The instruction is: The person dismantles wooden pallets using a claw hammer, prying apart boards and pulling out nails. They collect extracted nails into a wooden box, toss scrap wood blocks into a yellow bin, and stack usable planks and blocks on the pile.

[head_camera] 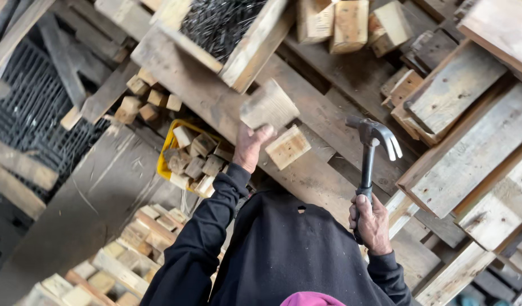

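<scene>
The scene is seen through 1 head-worn camera, aimed steeply down over the wearer's dark sleeves at a plank workbench (306, 170) close below; nothing is shared with another view.

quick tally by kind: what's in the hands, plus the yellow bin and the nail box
hammer, in the right hand: 1
wood block, in the left hand: 1
yellow bin of blocks: 1
wooden box of nails: 1
total: 4
</scene>
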A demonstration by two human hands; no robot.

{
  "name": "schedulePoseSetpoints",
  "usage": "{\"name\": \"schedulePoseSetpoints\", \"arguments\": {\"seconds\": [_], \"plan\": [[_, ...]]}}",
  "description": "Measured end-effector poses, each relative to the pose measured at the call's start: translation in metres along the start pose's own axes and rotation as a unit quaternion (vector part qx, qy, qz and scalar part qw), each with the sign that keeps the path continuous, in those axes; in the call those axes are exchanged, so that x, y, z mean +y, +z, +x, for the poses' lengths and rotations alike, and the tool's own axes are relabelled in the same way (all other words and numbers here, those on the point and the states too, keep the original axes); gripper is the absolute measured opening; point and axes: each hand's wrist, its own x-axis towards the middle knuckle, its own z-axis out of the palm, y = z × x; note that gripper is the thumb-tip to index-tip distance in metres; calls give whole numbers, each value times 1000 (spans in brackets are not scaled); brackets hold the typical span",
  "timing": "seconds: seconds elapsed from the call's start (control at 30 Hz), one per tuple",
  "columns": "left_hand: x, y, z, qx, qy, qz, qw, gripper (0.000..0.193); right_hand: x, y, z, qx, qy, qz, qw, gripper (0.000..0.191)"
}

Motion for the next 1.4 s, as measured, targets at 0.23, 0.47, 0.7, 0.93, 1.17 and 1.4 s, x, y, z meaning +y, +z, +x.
{"name": "schedulePoseSetpoints", "arguments": {"seconds": [0.23, 0.47, 0.7, 0.93, 1.17, 1.4], "plan": [[-8, 59, 140, 192, 87, 423, 881, 106, 19, 16, 45, 84, 80, -87, 989, 47], [3, 111, 146, 155, 0, 474, 867, 108, 47, 10, 69, 121, 133, -186, 966, 52], [-24, 235, 216, -142, 353, 582, 718, 109, 38, 8, 78, 131, 98, -244, 956, 49], [-72, 332, 314, -243, 81, 818, 514, 81, 36, 15, 78, 125, 164, -201, 958, 46], [25, 243, 270, -345, -135, 25, 928, 75, 49, 14, 69, 154, 33, -287, 945, 47], [44, 83, 57, -107, -85, 53, 989, 70, 45, 16, 62, 106, 15, -191, 976, 45]]}}
